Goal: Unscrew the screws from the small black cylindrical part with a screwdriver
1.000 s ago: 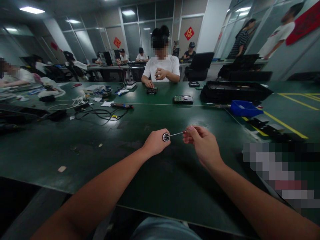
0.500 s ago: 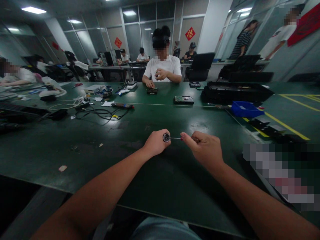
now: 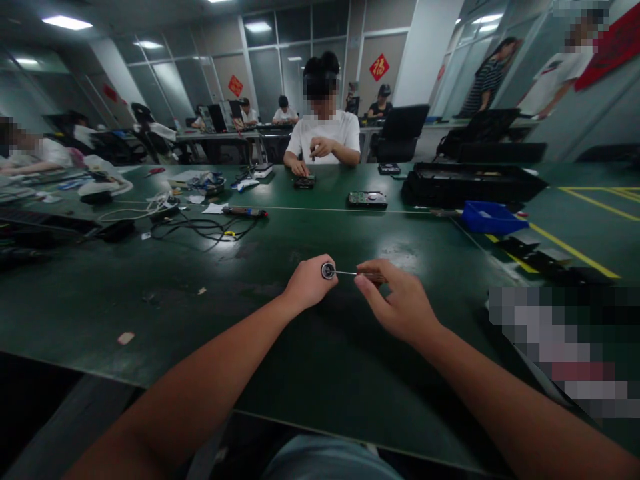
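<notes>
My left hand (image 3: 311, 280) is wrapped round a dark cylindrical part with a silver ring at its end (image 3: 328, 271); most of the part is hidden in the fist. In my right hand (image 3: 400, 293) is a screwdriver (image 3: 369, 275), its reddish handle between thumb and fingers. The thin metal shaft runs level to the left, and its tip meets the ringed end of the part. Both hands are held over the green table (image 3: 320, 373).
Across the table a person in white handles a hard drive (image 3: 305, 181). Another drive (image 3: 367, 199) lies mid-table. A black casing (image 3: 470, 185) and blue tray (image 3: 493, 218) are at the right. Cables (image 3: 200, 228) and an electric screwdriver (image 3: 245, 211) lie left.
The fingers of my right hand have loosened and shifted on the screwdriver handle, showing more of it. Both hands have moved slightly left. The person opposite has lowered one hand a little.
</notes>
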